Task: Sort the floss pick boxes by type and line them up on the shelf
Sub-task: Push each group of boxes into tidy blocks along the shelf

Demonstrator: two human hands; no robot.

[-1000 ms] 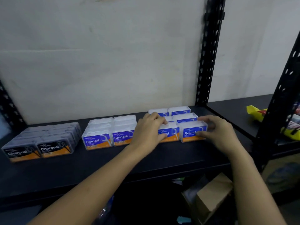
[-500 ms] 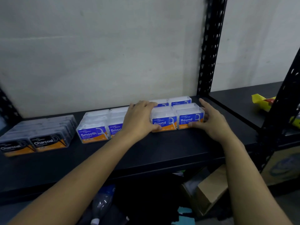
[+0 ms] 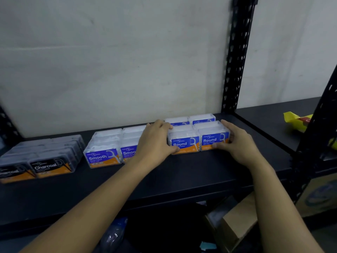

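Black shelf [image 3: 182, 176], centre frame: we clamp the Round boxes [image 3: 184, 143] between left hand [image 3: 155, 141] and right hand [image 3: 238, 141], fingers [image 3: 228, 125] curled round both ends, likely squaring the row beside the Smooth boxes [image 3: 102, 157].

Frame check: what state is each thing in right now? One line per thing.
Round boxes, upright, two abreast, labels forward.
Left-hand grip, curled round the Round boxes' left side.
Right-hand grip, curled round their right side.
Smooth boxes, upright in rows, labels forward.
Charcoal boxes, upright in rows, far left.
Shelf, carrying all three groups.
Yellow packet, lying on the neighbouring shelf.
Cardboard box, below the shelf, partly hidden.
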